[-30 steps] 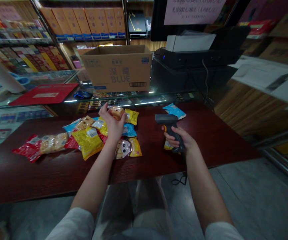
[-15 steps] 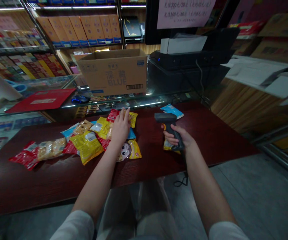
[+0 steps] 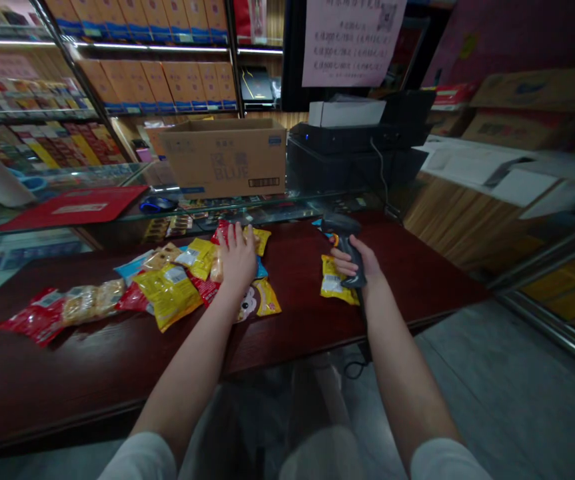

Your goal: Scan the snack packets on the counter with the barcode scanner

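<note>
My left hand (image 3: 238, 259) lies palm down on the right part of a heap of wrapped snack packets, fingers stretched and spread. Under and around it show a red packet (image 3: 221, 230), a yellow packet (image 3: 262, 241) and a packet with a cartoon face (image 3: 268, 299). Further left in the heap are a yellow packet (image 3: 168, 293) and a red-ended packet (image 3: 37, 313) with its contents showing. In my right hand (image 3: 368, 265) is a dark barcode scanner (image 3: 343, 225), gripped by its handle. Just below it lies another yellow packet (image 3: 330, 283); a blue packet (image 3: 317, 224) is mostly hidden behind the scanner.
A dark red-brown tabletop (image 3: 287, 333) carries the packets. Behind it, a glass counter holds an open cardboard box (image 3: 224, 163), a mouse (image 3: 158, 204) and a red mat (image 3: 74, 205). Black equipment (image 3: 357, 160) stands at the back. The scanner's cable (image 3: 354, 370) hangs by the table's front edge.
My left hand has set the round snack packet down on the heap and spread its fingers there. The scanner has turned and tipped forward, covering more of the blue packet. The view has tilted up.
</note>
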`<action>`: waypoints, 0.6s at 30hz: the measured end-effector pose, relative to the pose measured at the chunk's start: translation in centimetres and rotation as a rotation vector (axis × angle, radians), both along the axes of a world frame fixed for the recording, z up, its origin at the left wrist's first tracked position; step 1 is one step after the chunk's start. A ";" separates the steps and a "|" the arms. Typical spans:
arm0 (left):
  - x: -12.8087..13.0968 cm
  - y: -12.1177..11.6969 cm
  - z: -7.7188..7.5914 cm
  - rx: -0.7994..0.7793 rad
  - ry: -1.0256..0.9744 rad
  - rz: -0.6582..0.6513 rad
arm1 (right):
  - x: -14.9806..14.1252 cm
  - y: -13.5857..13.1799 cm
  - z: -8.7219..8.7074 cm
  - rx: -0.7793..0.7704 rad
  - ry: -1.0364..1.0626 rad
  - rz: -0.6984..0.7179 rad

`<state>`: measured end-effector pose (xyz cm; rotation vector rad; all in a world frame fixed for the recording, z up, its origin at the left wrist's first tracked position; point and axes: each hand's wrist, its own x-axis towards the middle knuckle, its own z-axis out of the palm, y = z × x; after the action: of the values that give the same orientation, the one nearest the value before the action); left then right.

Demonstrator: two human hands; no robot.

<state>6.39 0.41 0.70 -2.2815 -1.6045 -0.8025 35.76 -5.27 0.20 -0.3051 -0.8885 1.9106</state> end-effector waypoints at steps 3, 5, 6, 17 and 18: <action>0.8 -0.8 0.8 -0.013 -0.003 -0.188 | 0.4 0.0 -0.1 -0.005 0.039 -0.013; 2.1 -1.9 1.4 -0.117 -0.001 -0.290 | 0.5 0.0 -0.2 -0.010 0.053 -0.029; 3.0 -2.5 1.6 -0.198 -0.001 -0.324 | 0.6 0.0 -0.2 -0.012 0.057 -0.034; 10.4 -5.0 -1.6 -0.687 -0.075 -0.497 | 1.3 -0.6 -0.2 0.003 0.054 -0.176; 10.3 -5.0 -2.0 -0.670 -0.113 -0.499 | 1.3 -0.6 -0.2 -0.010 0.038 -0.206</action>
<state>16.68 -4.59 -1.26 -3.2494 -1.5238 -0.5372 37.06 -5.89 -0.04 -0.3517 -0.7917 1.7248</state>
